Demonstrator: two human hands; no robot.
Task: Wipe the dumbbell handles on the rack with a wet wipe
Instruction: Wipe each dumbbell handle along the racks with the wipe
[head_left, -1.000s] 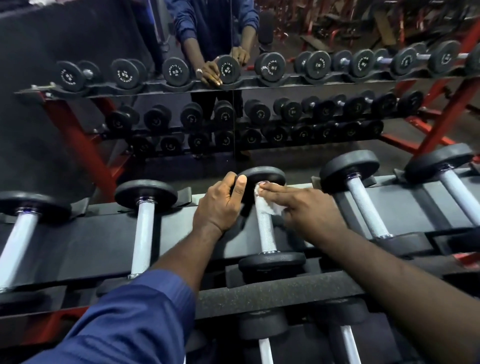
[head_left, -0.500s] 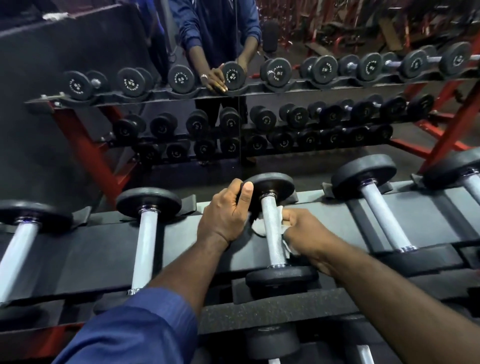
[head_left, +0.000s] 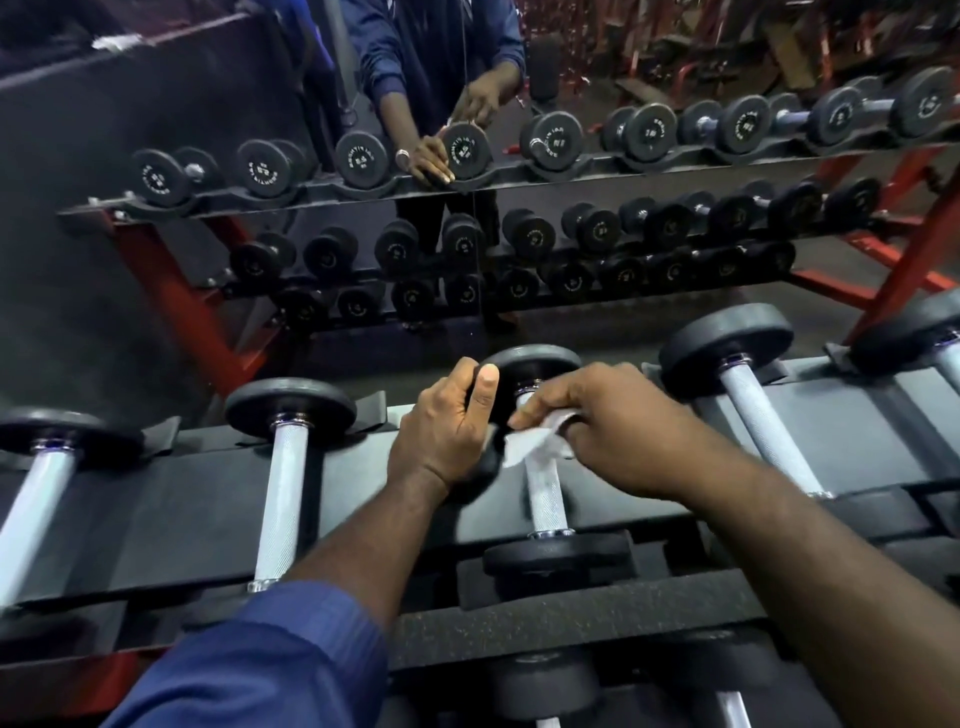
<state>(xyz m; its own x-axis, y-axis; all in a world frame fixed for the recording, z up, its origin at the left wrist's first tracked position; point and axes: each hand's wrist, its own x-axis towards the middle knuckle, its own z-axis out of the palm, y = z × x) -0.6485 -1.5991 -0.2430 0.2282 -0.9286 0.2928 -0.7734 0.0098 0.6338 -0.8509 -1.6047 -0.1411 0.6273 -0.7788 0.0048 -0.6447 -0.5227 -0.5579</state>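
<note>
The right hand (head_left: 618, 431) pinches the wet wipe (head_left: 530, 441) around the far end of 1 dumbbell handle (head_left: 545, 499). The left hand (head_left: 441, 431) grips that dumbbell's far head (head_left: 535, 364). This handle looks half-wiped. I cannot tell whether the 4 neighbouring handles on the rack (head_left: 156, 509) are wiped.

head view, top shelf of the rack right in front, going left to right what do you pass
far-left dumbbell handle → second dumbbell handle → left hand → wet wipe → right hand → fourth dumbbell handle → right-edge dumbbell. The dumbbell under the wipe is left out, since both hands overlap it.
</note>
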